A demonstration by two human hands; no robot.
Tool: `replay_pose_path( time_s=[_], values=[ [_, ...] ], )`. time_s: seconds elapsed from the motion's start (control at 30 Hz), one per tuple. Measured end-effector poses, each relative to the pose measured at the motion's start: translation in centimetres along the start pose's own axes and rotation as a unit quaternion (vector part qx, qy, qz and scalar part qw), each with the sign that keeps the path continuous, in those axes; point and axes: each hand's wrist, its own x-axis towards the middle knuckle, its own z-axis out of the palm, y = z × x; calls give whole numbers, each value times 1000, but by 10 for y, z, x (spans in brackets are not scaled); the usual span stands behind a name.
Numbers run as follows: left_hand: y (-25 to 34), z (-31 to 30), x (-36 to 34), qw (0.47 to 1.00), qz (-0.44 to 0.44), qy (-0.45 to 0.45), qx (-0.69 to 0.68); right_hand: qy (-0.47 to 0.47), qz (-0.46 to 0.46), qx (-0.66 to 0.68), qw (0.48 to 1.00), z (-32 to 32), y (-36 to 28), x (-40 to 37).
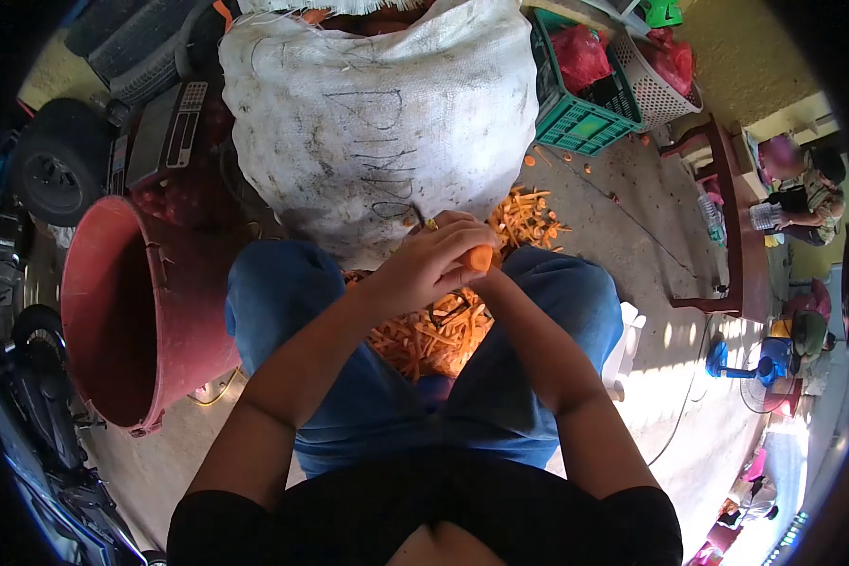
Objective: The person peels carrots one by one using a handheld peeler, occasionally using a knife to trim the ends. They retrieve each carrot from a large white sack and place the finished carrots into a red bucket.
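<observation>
The fingers of the left hand (423, 263) are curled together around a stubby, peeled-looking orange carrot (479, 258), its round cut end showing. The right hand (493, 268) meets it there, mostly hidden; I cannot tell its grip. Orange strips (434, 338) heap at six o'clock, between the blue denim knees (575, 297). A grimy white woven sack (377, 123) stands at twelve, a green plastic crate (590, 123) at one, a big red plastic tub (193, 302) at nine.
</observation>
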Motion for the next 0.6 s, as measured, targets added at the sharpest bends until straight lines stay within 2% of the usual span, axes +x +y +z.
replay_pose_path(
  time_s=[0.03,0.07,0.1,0.17,0.2,0.23,0.3,0.33,0.37,0.43,0.5,0.57,0.6],
  values=[
    [-1,-1,3,1000,-7,24,-10,73,-10,13,997,8,3,0],
    [0,-4,5,999,-10,35,-7,72,-11,14,997,3,7,-2],
    [-1,-7,4,999,-10,37,-4,40,58,127,989,-11,2,1],
    [-7,-11,0,992,-19,127,-3,-29,193,341,919,-36,-22,17],
    [-14,-13,-3,986,-44,160,-13,68,315,351,879,-39,-55,31],
    [-16,-16,-5,986,-46,162,-13,66,316,351,879,-42,-64,36],
    [-20,-23,-8,938,-253,166,-171,104,348,247,899,-50,-68,43],
    [-30,-23,-10,946,-239,163,-147,154,362,262,881,-52,-58,39],
    [-34,-23,-12,946,-239,163,-147,154,362,263,881,-55,-54,38],
    [-30,-26,-8,934,-352,37,-36,148,329,104,927,-59,-55,39],
    [-32,-20,-10,938,-343,33,-33,131,298,57,944,-60,-53,37],
    [-34,-18,-10,941,-336,30,-29,77,224,-94,967,-60,-67,38],
    [-35,-19,-9,926,-375,20,-47,68,232,-124,962,-61,-72,39]
  ],
)
